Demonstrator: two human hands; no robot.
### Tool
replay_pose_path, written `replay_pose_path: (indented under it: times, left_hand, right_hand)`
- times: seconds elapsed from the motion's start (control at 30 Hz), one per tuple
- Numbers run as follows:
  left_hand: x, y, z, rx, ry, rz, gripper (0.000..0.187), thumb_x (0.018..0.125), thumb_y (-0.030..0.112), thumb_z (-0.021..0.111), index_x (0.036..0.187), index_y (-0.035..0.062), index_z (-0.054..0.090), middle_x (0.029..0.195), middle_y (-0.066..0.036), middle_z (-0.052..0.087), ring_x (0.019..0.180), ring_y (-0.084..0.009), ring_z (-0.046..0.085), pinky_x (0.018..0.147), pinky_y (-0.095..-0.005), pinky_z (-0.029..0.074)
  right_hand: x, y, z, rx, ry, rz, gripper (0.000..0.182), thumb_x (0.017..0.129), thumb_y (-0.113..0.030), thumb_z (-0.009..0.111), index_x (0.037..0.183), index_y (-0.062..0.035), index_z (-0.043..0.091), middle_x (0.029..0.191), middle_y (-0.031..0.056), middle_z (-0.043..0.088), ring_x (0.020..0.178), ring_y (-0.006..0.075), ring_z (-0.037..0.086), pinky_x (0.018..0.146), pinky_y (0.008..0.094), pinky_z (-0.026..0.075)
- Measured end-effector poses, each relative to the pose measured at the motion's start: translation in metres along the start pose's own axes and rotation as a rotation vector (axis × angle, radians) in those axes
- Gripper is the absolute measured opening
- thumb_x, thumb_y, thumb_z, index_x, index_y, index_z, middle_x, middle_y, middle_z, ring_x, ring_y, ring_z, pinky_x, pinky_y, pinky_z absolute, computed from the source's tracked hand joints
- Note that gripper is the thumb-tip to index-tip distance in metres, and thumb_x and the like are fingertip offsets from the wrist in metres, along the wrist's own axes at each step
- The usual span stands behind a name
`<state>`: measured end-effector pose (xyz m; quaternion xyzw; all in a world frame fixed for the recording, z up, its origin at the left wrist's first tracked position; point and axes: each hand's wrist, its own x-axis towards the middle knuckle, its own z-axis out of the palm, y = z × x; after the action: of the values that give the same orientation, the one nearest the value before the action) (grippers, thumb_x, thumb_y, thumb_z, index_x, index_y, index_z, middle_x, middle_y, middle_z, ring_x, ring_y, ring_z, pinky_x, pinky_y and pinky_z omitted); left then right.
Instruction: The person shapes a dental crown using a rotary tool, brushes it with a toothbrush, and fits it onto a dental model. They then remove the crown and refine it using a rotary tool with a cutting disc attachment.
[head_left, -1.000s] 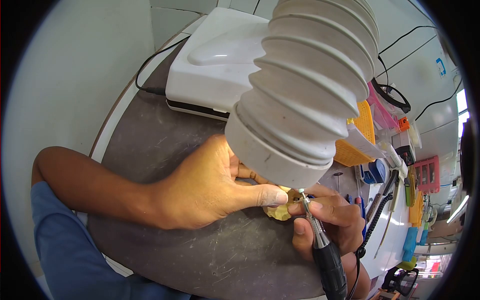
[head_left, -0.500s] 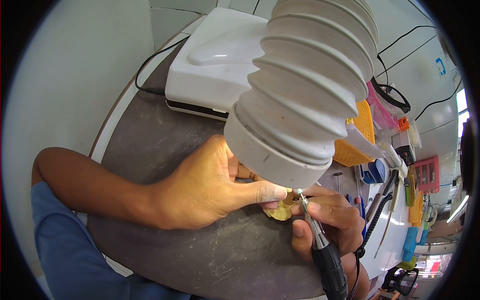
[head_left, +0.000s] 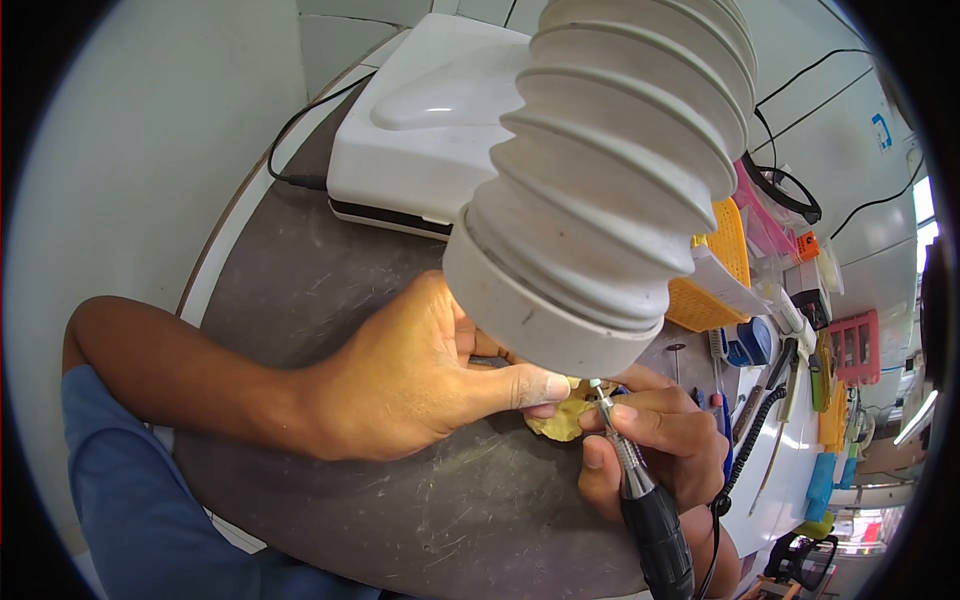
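My left hand [head_left: 415,380] is closed around a small yellow plaster dental model [head_left: 558,424], thumb stretched along its upper side. Most of that model lies hidden behind the thumb and beneath the hose mouth. In my right hand [head_left: 668,435] is a rotary handpiece [head_left: 655,535], gripped near its metal nose like a pen. Its small pale bur [head_left: 597,383] points up and sits right by my left thumb tip, at the model's edge. Fingers of both hands come close together under the rim of a wide white ribbed suction hose [head_left: 610,190].
A white box-shaped machine [head_left: 425,130] with a black cable stands behind my left hand on the dark, scratched work surface [head_left: 440,520]. To the right are a yellow basket [head_left: 700,300], a pink basket [head_left: 855,348], a coiled black cord [head_left: 745,450] and several hand tools.
The handpiece and my right fingers have shifted very slightly left. My left hand keeps nearly the same pose on the model.
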<state>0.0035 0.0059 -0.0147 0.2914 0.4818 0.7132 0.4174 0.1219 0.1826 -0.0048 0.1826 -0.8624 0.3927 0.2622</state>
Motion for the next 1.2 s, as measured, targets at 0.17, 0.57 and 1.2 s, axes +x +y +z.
replay_pose_path:
  times: [0.17,0.57,1.2]
  left_hand:
    - [-0.0003,0.0015,-0.0003,-0.032,-0.012,-0.02,0.02,0.088,0.003,0.063,0.106,-0.0037,0.058,0.095,-0.009,0.066,0.083,-0.0123,0.063,0.074,-0.0265,0.053]
    - [-0.0008,0.0041,-0.0001,-0.034,-0.017,-0.026,0.022,0.088,0.002,0.064,0.108,-0.0038,0.057,0.097,-0.01,0.066,0.086,-0.0125,0.064,0.076,-0.0262,0.053]
    - [-0.0001,0.0036,0.0003,-0.067,-0.009,-0.047,0.021,0.09,0.004,0.063,0.109,-0.0043,0.058,0.095,-0.009,0.067,0.084,-0.0112,0.063,0.074,-0.0254,0.053]
  right_hand:
    - [-0.0001,-0.0002,0.0007,0.001,0.001,0.003,0.032,0.07,-0.001,0.077,0.095,0.0001,0.057,0.078,0.0156,0.066,0.083,0.0335,0.07,0.08,0.0469,0.058]
    - [-0.0005,-0.0009,-0.0003,0.009,-0.014,0.018,0.032,0.069,-0.002,0.077,0.094,0.0006,0.057,0.079,0.0161,0.066,0.084,0.0334,0.07,0.081,0.0469,0.058]
    - [0.0003,-0.0014,-0.0011,-0.01,-0.018,0.016,0.033,0.068,0.0,0.077,0.095,0.0004,0.058,0.079,0.0155,0.067,0.083,0.0318,0.07,0.078,0.0437,0.059]
